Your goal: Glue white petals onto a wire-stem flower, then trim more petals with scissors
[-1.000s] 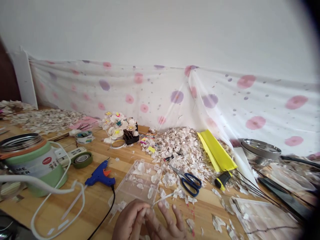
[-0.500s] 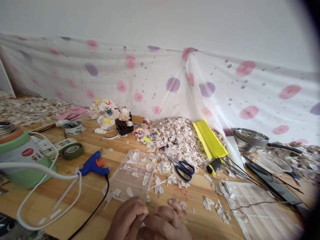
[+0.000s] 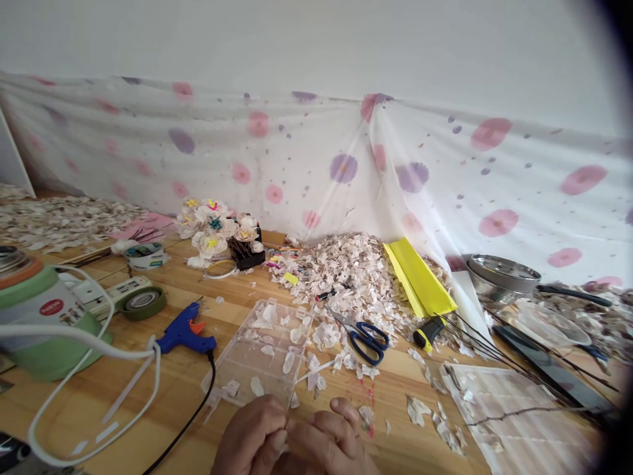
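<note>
At the bottom centre, my left hand [image 3: 253, 435] and my right hand [image 3: 329, 437] meet fingertip to fingertip, both with curled fingers. Something small and pale shows between the fingertips, too hidden to name. Just beyond them lies a clear compartment tray [image 3: 242, 359] with pale petal-like flakes on it. A blue glue gun [image 3: 185, 333] rests to the left of the tray. Blue-handled scissors [image 3: 366, 340] lie to its right, by a big heap of pale flakes [image 3: 351, 270].
Left are a green container [image 3: 49, 323], a white cable [image 3: 37, 412] and green tape [image 3: 143, 302]. Pale flowers [image 3: 210, 227] stand at the back. Right are yellow paper [image 3: 420, 280], a cutter [image 3: 429, 333], a metal pan [image 3: 502, 274], thin twigs and a second clear tray [image 3: 524, 422].
Both hands sit slightly lower in view, still together, with small shifts of the fingers. The objects on the right appear a little further right as the view shifts.
</note>
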### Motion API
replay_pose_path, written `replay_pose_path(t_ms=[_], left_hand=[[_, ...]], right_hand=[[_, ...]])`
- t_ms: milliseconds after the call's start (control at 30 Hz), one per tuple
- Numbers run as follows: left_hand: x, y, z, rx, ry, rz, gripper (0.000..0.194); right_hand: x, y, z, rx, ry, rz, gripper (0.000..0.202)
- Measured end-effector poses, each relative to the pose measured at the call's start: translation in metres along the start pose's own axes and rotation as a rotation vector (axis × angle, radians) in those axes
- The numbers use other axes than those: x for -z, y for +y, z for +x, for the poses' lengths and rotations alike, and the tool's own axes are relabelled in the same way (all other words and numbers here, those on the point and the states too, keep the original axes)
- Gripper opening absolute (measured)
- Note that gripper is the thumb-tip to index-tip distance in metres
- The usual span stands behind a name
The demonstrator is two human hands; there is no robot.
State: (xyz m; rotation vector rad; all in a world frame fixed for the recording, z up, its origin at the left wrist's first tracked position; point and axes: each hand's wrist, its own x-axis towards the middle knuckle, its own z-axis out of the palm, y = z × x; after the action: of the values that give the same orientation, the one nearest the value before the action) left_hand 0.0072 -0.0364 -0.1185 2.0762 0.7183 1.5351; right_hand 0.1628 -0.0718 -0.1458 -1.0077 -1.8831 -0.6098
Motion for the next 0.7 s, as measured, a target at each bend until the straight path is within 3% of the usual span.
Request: replay_pose_path(t_ms=[133,333,500,700], left_hand=[[0.004,0.003,0.003,0.064,0.023,-0.035,0.029],[0.011,0.002,0.006,0.031,0.018,0.042,0.020],[0.015,-0.003,0.005,-0.006,-0.080,0.109,0.016],[0.016,-0.002,0.005,0.079,0.000,0.152,0.017]], right_hand=[[0.002,0.000,0.011,0.009,0.067,0.103,0.016],[0.011,0.003,0.012,0.149,-0.108,0.050,0.017],[0.016,0.002,0.016,0.102,-0.112,0.053,0.016],[0.011,-0.006,0.023,0.047,-0.068,0.024,0.017]])
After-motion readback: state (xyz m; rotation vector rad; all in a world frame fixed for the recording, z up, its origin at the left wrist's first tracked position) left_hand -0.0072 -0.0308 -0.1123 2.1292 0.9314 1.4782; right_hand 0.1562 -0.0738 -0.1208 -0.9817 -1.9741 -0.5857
